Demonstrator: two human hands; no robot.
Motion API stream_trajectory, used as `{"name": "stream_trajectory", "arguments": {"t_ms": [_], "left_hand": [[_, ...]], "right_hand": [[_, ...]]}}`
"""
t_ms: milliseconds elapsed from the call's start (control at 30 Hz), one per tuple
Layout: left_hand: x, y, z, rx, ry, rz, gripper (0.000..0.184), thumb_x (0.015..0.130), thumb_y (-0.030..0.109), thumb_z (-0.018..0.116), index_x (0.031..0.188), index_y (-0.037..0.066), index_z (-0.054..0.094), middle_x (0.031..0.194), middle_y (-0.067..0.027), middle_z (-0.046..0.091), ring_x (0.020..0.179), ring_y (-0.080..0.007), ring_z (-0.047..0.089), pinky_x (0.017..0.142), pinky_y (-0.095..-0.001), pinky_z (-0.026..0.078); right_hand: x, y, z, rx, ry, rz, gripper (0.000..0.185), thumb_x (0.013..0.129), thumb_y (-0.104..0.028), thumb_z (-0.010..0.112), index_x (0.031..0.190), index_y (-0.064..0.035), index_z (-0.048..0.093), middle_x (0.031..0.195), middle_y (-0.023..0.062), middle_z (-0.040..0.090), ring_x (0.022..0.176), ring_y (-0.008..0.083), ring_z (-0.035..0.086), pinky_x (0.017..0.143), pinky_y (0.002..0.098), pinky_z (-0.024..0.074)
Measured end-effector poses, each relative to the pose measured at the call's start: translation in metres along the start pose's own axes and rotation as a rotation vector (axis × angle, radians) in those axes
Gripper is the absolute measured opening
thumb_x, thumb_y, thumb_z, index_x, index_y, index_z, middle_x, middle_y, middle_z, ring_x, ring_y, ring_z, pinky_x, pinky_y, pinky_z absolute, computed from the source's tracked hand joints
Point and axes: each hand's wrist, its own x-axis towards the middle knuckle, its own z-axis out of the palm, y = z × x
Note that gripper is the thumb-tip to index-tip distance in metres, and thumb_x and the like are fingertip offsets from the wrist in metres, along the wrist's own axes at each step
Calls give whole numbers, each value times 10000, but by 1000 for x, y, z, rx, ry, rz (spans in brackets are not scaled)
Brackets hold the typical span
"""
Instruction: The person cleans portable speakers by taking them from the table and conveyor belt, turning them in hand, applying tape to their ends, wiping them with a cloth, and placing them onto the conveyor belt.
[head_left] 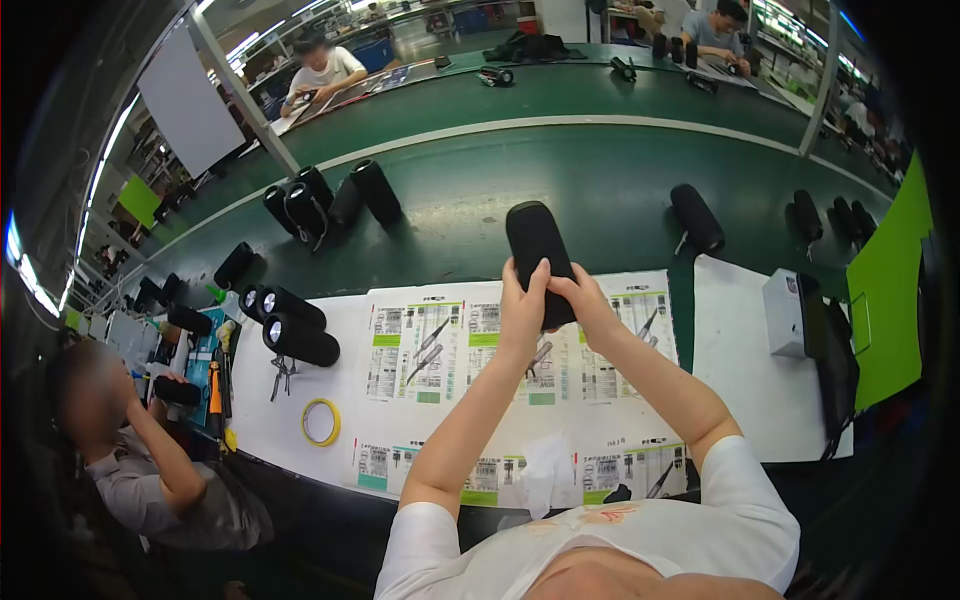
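Both my hands grip a black cylindrical portable speaker (537,232) over the printed paper sheets (430,345). My left hand (524,300) wraps its left side, and my right hand (586,300) wraps its right side. The thumbs lie on the face toward me, while the speaker's far end tilts up and away. Its underside is hidden. To the left, several similar black speakers (303,343) lie on the white board, with straps hanging from one. A roll of yellow tape (321,422) lies closer to me, and a crumpled white tissue (548,468) rests near the front edge.
More speakers stand at the back left (376,192) and lie at the right (697,218) on the green bench (450,190). A white box (785,313) stands by a green panel (890,300). One co-worker (150,460) sits at left; others sit across the bench.
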Motion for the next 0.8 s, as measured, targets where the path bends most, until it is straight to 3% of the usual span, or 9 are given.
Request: {"name": "stream_trajectory", "arguments": {"t_ms": [133,267,300,433,500,533,633,700,800], "left_hand": [[-21,-9,7,354,73,735,813,705,203,732,1334,2,257,1159,-163,527,1080,-263,538,913,-338,428],[-22,9,8,286,60,299,753,638,215,777,1266,69,388,1107,-160,574,1059,-257,559,918,-337,422],[-21,11,9,175,89,330,738,619,218,781,1243,63,417,1076,-165,589,1044,-275,567,913,-349,425],[-20,-10,-3,643,46,1055,781,616,249,793,1237,12,383,1041,-197,593,1025,-305,570,951,-398,386],[11,4,-1,370,157,163,682,696,293,689,1214,-44,403,1052,-213,573,983,-338,570,857,-393,444],[28,-5,-1,385,132,248,674,721,302,671,1214,-61,390,1050,-221,568,979,-344,568,842,-393,448],[70,-41,-21,439,62,330,665,774,322,638,1216,-92,362,1065,-245,543,975,-356,561,813,-394,452],[102,-30,-44,476,9,213,670,778,328,641,1223,-87,359,1101,-261,513,983,-359,552,817,-396,447],[156,-38,-98,856,391,571,637,733,271,702,1190,-31,379,1096,-201,491,976,-299,522,852,-373,427]], "right_hand": [[-11,25,8,-663,205,-1008,699,721,-178,721,1273,-33,317,1095,148,550,1025,263,555,916,347,411],[-10,13,29,-508,331,-473,600,716,-124,704,1210,1,389,1086,171,546,993,258,543,855,348,427],[-8,30,21,-708,354,-940,553,750,-115,669,1212,6,391,1045,155,565,961,244,556,840,332,438],[53,62,-23,-925,247,-767,430,807,-158,598,1182,-12,444,1042,123,566,952,209,551,842,308,435],[24,43,8,-522,320,-380,428,834,-158,578,1207,-7,434,1051,111,569,950,209,561,830,300,443],[32,32,12,-176,261,-222,416,832,-181,585,1190,-15,454,1077,105,563,954,174,559,814,287,448],[60,15,-13,-333,194,-272,373,813,-228,605,1107,-22,504,953,75,606,855,153,598,718,282,492],[86,-7,-38,-343,161,-22,529,755,-422,631,1066,-11,511,888,78,612,719,174,632,445,290,502],[118,-26,-84,-833,372,-68,638,751,-442,627,1176,6,463,942,155,612,815,277,623,660,375,516]]}}
